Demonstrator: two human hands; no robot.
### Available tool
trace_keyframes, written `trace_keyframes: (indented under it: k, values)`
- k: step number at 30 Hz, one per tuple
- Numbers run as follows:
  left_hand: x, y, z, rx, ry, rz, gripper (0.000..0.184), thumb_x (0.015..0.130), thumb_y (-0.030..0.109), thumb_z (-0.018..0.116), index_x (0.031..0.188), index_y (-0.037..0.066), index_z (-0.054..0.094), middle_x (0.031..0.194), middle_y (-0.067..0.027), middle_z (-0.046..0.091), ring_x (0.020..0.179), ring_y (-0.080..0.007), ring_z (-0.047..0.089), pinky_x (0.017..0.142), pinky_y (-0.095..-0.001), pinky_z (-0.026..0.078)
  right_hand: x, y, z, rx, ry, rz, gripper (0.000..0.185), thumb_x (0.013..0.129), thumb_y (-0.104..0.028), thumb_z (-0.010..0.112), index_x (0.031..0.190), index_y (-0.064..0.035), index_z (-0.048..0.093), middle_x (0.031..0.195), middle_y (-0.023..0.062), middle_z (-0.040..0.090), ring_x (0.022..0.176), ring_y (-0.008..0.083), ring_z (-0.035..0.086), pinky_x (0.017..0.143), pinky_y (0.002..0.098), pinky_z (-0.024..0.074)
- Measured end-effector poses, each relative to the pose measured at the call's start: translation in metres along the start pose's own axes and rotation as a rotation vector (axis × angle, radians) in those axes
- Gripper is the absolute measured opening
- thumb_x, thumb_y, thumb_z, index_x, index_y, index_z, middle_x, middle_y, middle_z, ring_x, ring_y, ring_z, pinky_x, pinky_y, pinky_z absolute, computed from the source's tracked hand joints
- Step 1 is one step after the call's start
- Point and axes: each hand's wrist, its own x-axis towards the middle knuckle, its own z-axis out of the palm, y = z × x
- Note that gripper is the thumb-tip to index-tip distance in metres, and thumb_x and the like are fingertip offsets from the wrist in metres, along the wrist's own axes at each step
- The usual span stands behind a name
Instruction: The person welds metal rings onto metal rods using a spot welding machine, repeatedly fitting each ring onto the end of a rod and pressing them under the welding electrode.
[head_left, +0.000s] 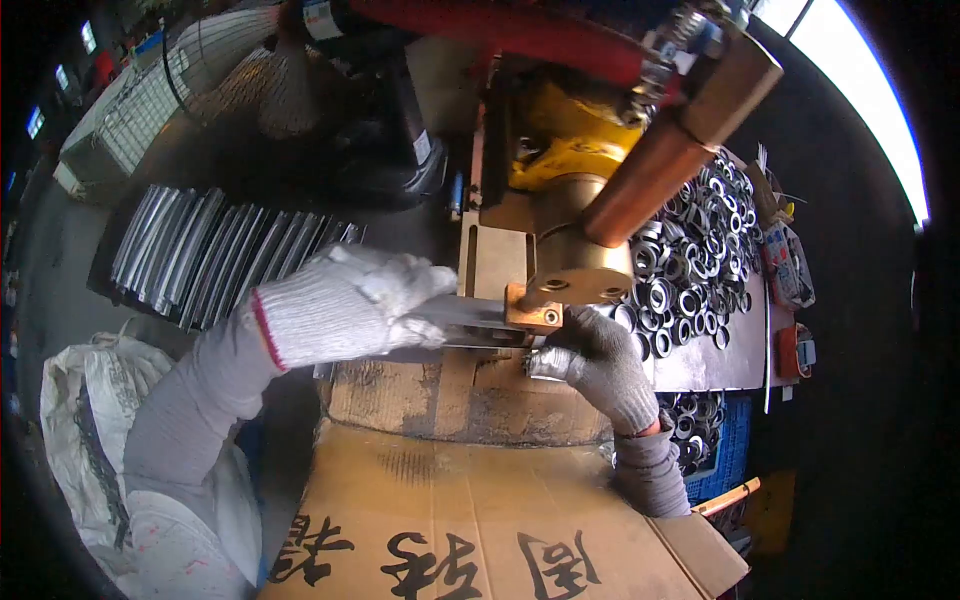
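The left hand (340, 305), in a knitted glove with a red cuff edge, grasps the left end of a metal bar (475, 312), with the fingers on the far side and the thumb on the near side. The bar lies at the centre of the scene, crosswise, with its right end at a small copper block (520, 312). Whether the block presses on the bar or only sits just above it cannot be told.

The right hand (605, 365), also gloved, is to the right of the block with its fingers curled toward the bar's right end. Whether these fingers grasp a part cannot be told; the contact is hidden.

A brass cylinder (583, 270) stands just beyond the right hand, and a thick copper rod (640, 190) slants from it toward the far right. Stacked bars (190, 250) lie at the left; many metal rings (690, 270) lie at the right.

For good alignment, the 2 hands should act together: the left should hold the bar level and square to the block, while the right should steady the right end. The right fingertips appear to need most care; they should be clear of the gap under the block before any pressure is applied.
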Motion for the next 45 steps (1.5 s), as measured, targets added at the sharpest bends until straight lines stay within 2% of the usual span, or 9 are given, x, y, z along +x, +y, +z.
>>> trace_keyframes:
  k: [15, 20, 25, 27, 31, 35, 37, 40, 45]
  values:
    - [-0.008, -0.007, 0.012, 0.063, 0.152, 0.077, 0.052, 0.104, 0.044, 0.073, 0.141, 0.008, 0.068, 0.110, -0.0174, 0.071, 0.102, -0.0371, 0.073, 0.091, -0.0489, 0.059, -0.020, 0.022, -0.015, 0.054, -0.029, 0.040, 0.070, 0.095, -0.013, 0.090, 0.157, 0.0012, 0.061, 0.148, 0.0126, 0.072, 0.131, 0.0189, 0.070, 0.113, 0.0371, 0.0573]
    - [0.007, 0.025, 0.001, 0.099, -0.067, 0.072, 0.054, 0.093, 0.039, 0.084, 0.140, 0.015, 0.072, 0.099, -0.0121, 0.074, 0.094, -0.0348, 0.075, 0.083, -0.0486, 0.059, -0.011, 0.033, -0.034, 0.382, -0.119, 0.225, 0.051, 0.107, -0.036, 0.075, 0.143, 0.0005, 0.074, 0.115, 0.0071, 0.082, 0.100, 0.0149, 0.074, 0.091, 0.0312, 0.0593]
    - [0.002, 0.025, 0.040, 0.223, 0.381, 0.471, 0.063, 0.078, 0.034, 0.091, 0.135, 0.014, 0.074, 0.119, -0.0093, 0.077, 0.116, -0.0309, 0.073, 0.107, -0.0480, 0.057, 0.001, 0.021, 0.011, -0.074, -0.483, 0.327, 0.044, 0.105, -0.039, 0.080, 0.128, -0.0017, 0.081, 0.093, 0.0005, 0.078, 0.082, 0.0091, 0.067, 0.079, 0.0317, 0.0576]
    - [-0.009, 0.027, 0.045, 0.259, 0.606, 0.130, 0.075, 0.073, 0.026, 0.096, 0.142, 0.013, 0.071, 0.137, -0.0142, 0.071, 0.126, -0.0356, 0.069, 0.116, -0.0495, 0.052, -0.008, 0.014, 0.017, 0.171, -0.425, 0.344, 0.039, 0.105, -0.034, 0.081, 0.126, -0.0020, 0.080, 0.092, 0.0007, 0.080, 0.084, 0.0075, 0.070, 0.077, 0.0324, 0.0594]
    - [-0.026, 0.035, 0.095, -1.565, 0.692, -0.401, 0.068, 0.099, 0.027, 0.087, 0.156, 0.007, 0.056, 0.142, -0.0076, 0.067, 0.132, -0.0216, 0.066, 0.114, -0.0408, 0.054, -0.010, 0.022, 0.027, 0.063, -0.315, 0.270, 0.044, 0.105, -0.036, 0.081, 0.130, 0.0004, 0.078, 0.096, 0.0048, 0.081, 0.085, 0.0091, 0.071, 0.080, 0.0331, 0.0605]
    - [-0.003, 0.042, 0.129, -1.960, 0.552, -0.353, 0.053, 0.103, 0.035, 0.083, 0.145, 0.008, 0.063, 0.131, -0.0030, 0.072, 0.120, -0.0160, 0.070, 0.108, -0.0356, 0.058, -0.008, 0.010, 0.025, -0.205, -0.428, -0.062, 0.049, 0.106, -0.036, 0.080, 0.135, 0.0037, 0.074, 0.110, 0.0134, 0.084, 0.100, 0.0164, 0.076, 0.093, 0.0345, 0.0603]
    - [-0.001, 0.046, 0.101, -2.085, 0.438, -0.280, 0.047, 0.105, 0.032, 0.080, 0.142, 0.007, 0.065, 0.127, -0.0045, 0.074, 0.116, -0.0169, 0.072, 0.105, -0.0360, 0.060, -0.019, 0.005, -0.008, -0.248, -0.291, -0.010, 0.047, 0.106, -0.029, 0.080, 0.139, 0.0037, 0.072, 0.118, 0.0180, 0.083, 0.108, 0.0194, 0.077, 0.098, 0.0354, 0.0593]
    - [-0.006, 0.035, 0.094, -2.085, 0.416, -0.288, 0.043, 0.106, 0.028, 0.077, 0.141, 0.006, 0.067, 0.121, -0.0082, 0.077, 0.110, -0.0216, 0.076, 0.099, -0.0410, 0.065, -0.040, 0.066, -0.060, -0.334, 0.532, 0.093, 0.045, 0.101, -0.008, 0.079, 0.144, 0.0016, 0.070, 0.112, 0.0143, 0.083, 0.099, 0.0188, 0.078, 0.090, 0.0326, 0.0616]
    - [-0.014, 0.013, 0.102, -1.604, 0.449, -0.522, 0.036, 0.106, 0.018, 0.072, 0.139, 0.003, 0.069, 0.117, -0.0083, 0.079, 0.103, -0.0194, 0.078, 0.090, -0.0376, 0.066, -0.056, 0.081, -0.074, -0.824, 0.628, 0.319, 0.046, 0.099, -0.021, 0.082, 0.142, -0.0060, 0.073, 0.119, 0.0196, 0.081, 0.105, 0.0369, 0.079, 0.093, 0.0449, 0.0616]
